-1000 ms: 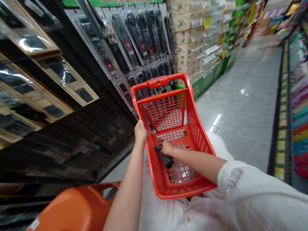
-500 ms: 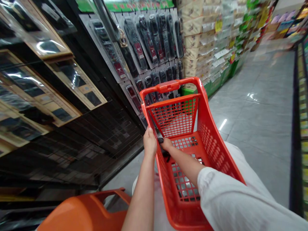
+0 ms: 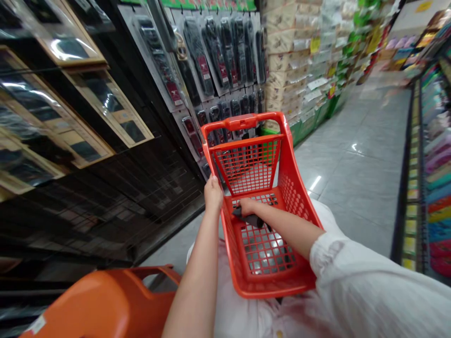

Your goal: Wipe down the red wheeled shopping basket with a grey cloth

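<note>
Plainly two hands, one red basket.

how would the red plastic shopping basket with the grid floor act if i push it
The red plastic basket would probably stay stiff, as its walls and rim hold a clean shape. It is likely light for its size, given the many openings. Pushed at its raised handle end, it might tip; whether it rolls, I can't tell, as no wheels show.
</note>
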Action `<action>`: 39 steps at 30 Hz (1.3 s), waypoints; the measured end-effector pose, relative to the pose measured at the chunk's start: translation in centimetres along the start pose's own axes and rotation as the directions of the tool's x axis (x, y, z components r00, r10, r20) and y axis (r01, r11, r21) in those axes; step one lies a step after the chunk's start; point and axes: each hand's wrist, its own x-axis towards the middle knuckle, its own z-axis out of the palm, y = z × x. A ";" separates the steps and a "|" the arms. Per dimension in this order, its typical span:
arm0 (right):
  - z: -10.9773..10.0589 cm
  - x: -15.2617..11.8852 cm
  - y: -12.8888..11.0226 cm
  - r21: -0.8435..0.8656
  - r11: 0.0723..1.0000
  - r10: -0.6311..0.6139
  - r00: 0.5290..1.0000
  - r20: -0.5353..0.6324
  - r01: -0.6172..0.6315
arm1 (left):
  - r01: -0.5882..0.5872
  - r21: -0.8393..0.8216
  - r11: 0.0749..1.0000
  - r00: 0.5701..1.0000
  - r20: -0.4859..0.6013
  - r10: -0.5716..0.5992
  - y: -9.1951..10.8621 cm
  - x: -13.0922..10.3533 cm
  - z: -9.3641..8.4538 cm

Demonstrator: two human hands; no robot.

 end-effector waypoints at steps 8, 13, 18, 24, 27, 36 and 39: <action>1.3 -3.7 5.2 -0.127 0.974 0.169 0.975 -0.147 -0.188 | 0.010 -0.018 1.000 1.000 -0.014 -0.010 -0.2 0.1 0.3; 4.1 -2.1 2.5 -0.141 0.968 0.198 0.978 -0.071 -0.207 | 0.015 -0.035 0.999 0.999 -0.033 -0.016 -0.6 0.3 0.6; 5.8 -3.2 0.6 -0.207 0.971 -0.106 0.991 0.084 0.121 | -0.010 -0.037 0.999 1.000 -0.016 0.009 -0.2 0.4 0.7; 3.1 -4.3 4.8 -0.160 0.952 0.257 0.965 -0.048 -0.262 | -0.009 -0.056 0.998 1.000 -0.019 0.008 0.0 0.2 0.7; 2.5 -3.9 4.9 -0.142 0.913 0.372 0.924 -0.094 -0.382 | -0.009 -0.051 0.999 1.000 -0.021 0.008 0.0 0.4 0.9; 6.3 -4.4 0.2 -0.185 0.982 0.053 0.993 0.105 -0.033 | -0.019 -0.017 1.000 1.000 -0.003 0.019 -0.2 0.9 0.8; 4.3 -3.8 3.0 -0.148 0.943 0.309 0.950 0.055 -0.298 | -0.023 -0.009 1.000 1.000 0.016 0.023 -0.1 0.8 0.7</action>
